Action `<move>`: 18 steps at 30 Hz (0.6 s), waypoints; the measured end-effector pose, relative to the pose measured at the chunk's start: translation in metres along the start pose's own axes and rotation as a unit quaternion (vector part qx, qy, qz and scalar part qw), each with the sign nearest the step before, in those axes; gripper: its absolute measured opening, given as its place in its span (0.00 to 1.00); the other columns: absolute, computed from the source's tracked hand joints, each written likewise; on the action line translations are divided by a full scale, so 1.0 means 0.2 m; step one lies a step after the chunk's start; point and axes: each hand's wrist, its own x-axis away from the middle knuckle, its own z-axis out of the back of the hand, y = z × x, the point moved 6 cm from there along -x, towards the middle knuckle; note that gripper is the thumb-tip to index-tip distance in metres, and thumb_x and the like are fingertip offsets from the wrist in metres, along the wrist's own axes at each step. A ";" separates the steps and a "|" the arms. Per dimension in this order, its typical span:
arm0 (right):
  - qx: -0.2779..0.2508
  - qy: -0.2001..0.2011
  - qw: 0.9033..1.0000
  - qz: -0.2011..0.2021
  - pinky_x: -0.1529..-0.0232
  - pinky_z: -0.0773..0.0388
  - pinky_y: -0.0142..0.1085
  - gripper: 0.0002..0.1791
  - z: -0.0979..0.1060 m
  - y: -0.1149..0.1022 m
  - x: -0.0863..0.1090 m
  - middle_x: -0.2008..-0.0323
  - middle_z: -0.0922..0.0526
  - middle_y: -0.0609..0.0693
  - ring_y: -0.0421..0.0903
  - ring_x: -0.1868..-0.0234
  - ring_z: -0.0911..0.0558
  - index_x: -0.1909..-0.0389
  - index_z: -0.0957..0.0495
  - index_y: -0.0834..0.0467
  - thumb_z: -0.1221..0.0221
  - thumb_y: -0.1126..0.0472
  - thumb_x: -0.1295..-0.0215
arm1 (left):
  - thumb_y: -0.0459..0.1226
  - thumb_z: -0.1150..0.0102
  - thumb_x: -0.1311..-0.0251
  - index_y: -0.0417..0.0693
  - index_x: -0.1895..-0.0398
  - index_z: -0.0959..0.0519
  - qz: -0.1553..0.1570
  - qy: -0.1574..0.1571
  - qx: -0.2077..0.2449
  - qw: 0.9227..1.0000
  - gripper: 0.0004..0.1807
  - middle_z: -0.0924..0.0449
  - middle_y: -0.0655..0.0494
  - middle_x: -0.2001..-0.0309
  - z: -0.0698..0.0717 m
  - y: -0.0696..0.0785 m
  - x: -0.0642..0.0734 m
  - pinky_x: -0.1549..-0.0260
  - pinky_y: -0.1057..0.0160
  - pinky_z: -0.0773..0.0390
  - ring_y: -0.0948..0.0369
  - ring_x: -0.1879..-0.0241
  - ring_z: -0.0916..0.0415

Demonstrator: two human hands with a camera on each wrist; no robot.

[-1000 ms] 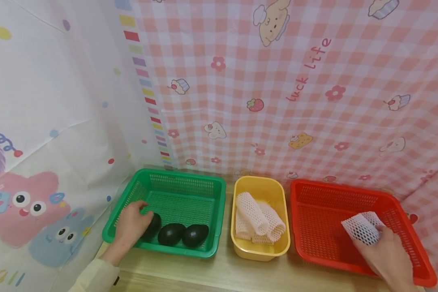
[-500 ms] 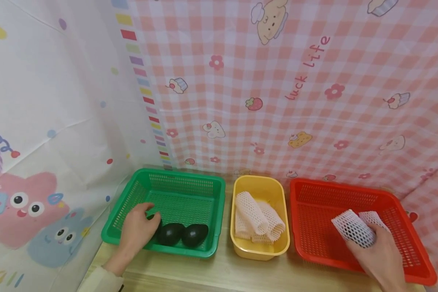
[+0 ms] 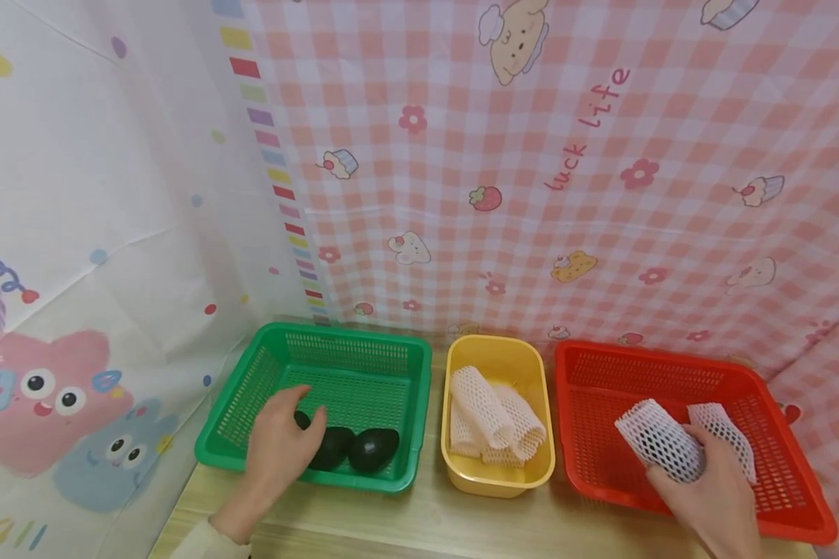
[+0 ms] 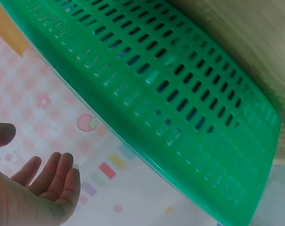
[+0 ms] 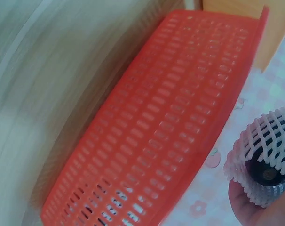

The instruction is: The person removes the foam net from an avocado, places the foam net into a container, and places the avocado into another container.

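My left hand hovers over the near left part of the green basket, its thumb and fingers spread apart with nothing between them. Beneath and beside it lie dark avocados, one mostly hidden by the hand. In the left wrist view the fingers are loosely bent and hold nothing. My right hand grips an avocado in a white foam net sleeve over the red basket. The right wrist view shows its dark end poking from the sleeve. A second sleeved avocado lies behind that hand.
Between the two baskets stands a yellow bin with several white foam net sleeves in it. All three containers stand on a wooden table. A pink checked cloth hangs behind, a white patterned one at left.
My left hand has shifted right across the avocados, its fingers spreading. My right hand has moved left with its sleeved avocado, away from the other sleeved one, which stays in the red basket.
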 end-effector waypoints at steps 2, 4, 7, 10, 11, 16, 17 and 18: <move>-0.004 0.003 1.000 0.004 0.63 0.29 0.54 0.42 -0.01 -0.02 0.02 0.48 0.25 0.69 0.64 0.55 0.25 0.36 0.29 0.68 0.23 0.57 0.51 | 0.36 0.32 0.37 0.36 0.43 0.17 -0.007 0.008 0.005 1.000 0.20 0.16 0.39 0.45 -0.01 0.02 0.01 0.53 0.38 0.19 0.41 0.46 0.19; -0.010 0.012 1.000 0.013 0.62 0.29 0.55 0.42 -0.01 -0.05 0.04 0.48 0.24 0.69 0.63 0.54 0.24 0.37 0.29 0.67 0.23 0.59 0.53 | 0.36 0.32 0.37 0.37 0.43 0.17 -0.011 0.010 0.011 1.000 0.20 0.16 0.40 0.45 -0.02 0.04 0.02 0.53 0.38 0.19 0.42 0.45 0.20; -0.017 0.022 0.999 0.027 0.61 0.29 0.55 0.42 -0.03 -0.09 0.06 0.50 0.24 0.67 0.62 0.54 0.24 0.38 0.28 0.67 0.22 0.61 0.56 | 0.36 0.31 0.37 0.37 0.43 0.17 -0.023 0.014 0.020 0.999 0.21 0.16 0.40 0.44 -0.03 0.07 0.03 0.53 0.38 0.18 0.42 0.45 0.20; -0.025 0.032 0.998 0.037 0.61 0.29 0.50 0.42 -0.04 -0.13 0.09 0.51 0.23 0.64 0.58 0.56 0.25 0.39 0.27 0.66 0.22 0.62 0.58 | 0.35 0.30 0.40 0.36 0.44 0.17 -0.056 0.023 0.021 0.998 0.21 0.16 0.40 0.45 -0.05 0.11 0.05 0.52 0.37 0.18 0.41 0.44 0.20; -0.028 0.034 0.998 0.039 0.61 0.30 0.47 0.42 -0.05 -0.14 0.10 0.52 0.22 0.63 0.56 0.57 0.25 0.39 0.27 0.66 0.22 0.62 0.58 | 0.34 0.29 0.41 0.36 0.45 0.17 -0.068 0.028 0.020 0.997 0.21 0.15 0.40 0.46 -0.05 0.12 0.05 0.52 0.37 0.18 0.41 0.45 0.19; -0.050 0.056 0.996 0.046 0.58 0.34 0.34 0.42 -0.08 -0.19 0.15 0.50 0.20 0.58 0.36 0.56 0.30 0.39 0.24 0.62 0.20 0.63 0.62 | 0.35 0.26 0.44 0.37 0.47 0.16 -0.112 0.041 0.014 0.993 0.22 0.14 0.41 0.48 -0.08 0.17 0.07 0.50 0.36 0.20 0.41 0.46 0.18; -0.053 0.059 0.996 0.048 0.59 0.34 0.32 0.42 -0.09 -0.20 0.16 0.50 0.20 0.57 0.33 0.56 0.31 0.39 0.24 0.62 0.20 0.63 0.62 | 0.35 0.26 0.44 0.37 0.47 0.16 -0.117 0.041 0.015 0.992 0.22 0.15 0.41 0.48 -0.08 0.18 0.08 0.49 0.36 0.21 0.41 0.46 0.18; -0.059 0.065 0.995 0.052 0.58 0.34 0.32 0.42 -0.09 -0.21 0.17 0.50 0.20 0.57 0.30 0.56 0.33 0.40 0.24 0.62 0.20 0.64 0.63 | 0.35 0.26 0.44 0.37 0.47 0.16 -0.122 0.041 0.016 0.991 0.22 0.15 0.41 0.48 -0.09 0.19 0.08 0.49 0.35 0.21 0.41 0.45 0.19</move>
